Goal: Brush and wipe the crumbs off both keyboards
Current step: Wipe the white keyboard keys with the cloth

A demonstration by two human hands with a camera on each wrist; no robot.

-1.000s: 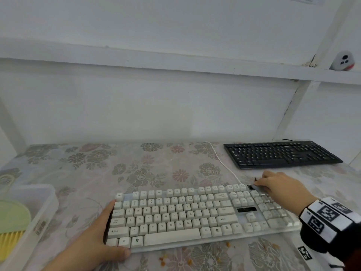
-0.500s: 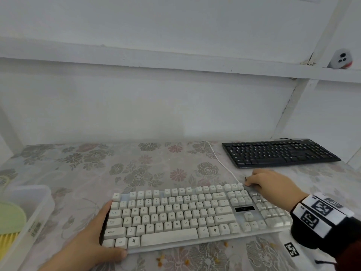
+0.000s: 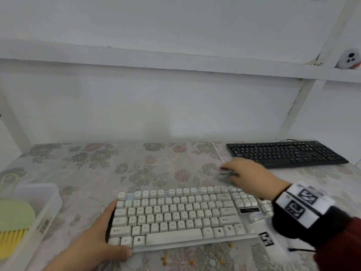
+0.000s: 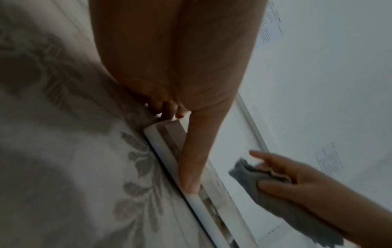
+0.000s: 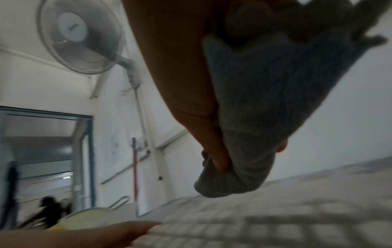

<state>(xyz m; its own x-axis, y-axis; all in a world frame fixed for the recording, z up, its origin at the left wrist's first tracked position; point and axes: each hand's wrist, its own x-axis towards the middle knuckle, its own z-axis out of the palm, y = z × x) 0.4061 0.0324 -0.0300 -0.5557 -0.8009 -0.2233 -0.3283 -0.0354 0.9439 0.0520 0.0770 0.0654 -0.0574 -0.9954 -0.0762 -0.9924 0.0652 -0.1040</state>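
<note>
Right hand [image 3: 252,176] clenched around grey cloth [image 4: 252,181], raised just behind white keyboard [image 3: 175,216]. Left hand [image 3: 97,243] grasps keyboard's left end, thumb on front edge. Crumbs [image 3: 166,258] in front of keyboard. Black keyboard [image 3: 285,153] behind-right.

White kbd [image 3: 181,216], black kbd [image 3: 285,153] — grey cloth [image 4: 260,184], floral grey/red tablecloth [image 3: 117,169], green-yellow brush [image 3: 13,222]

Brush [image 3: 13,222] — cut off at left edge.
</note>
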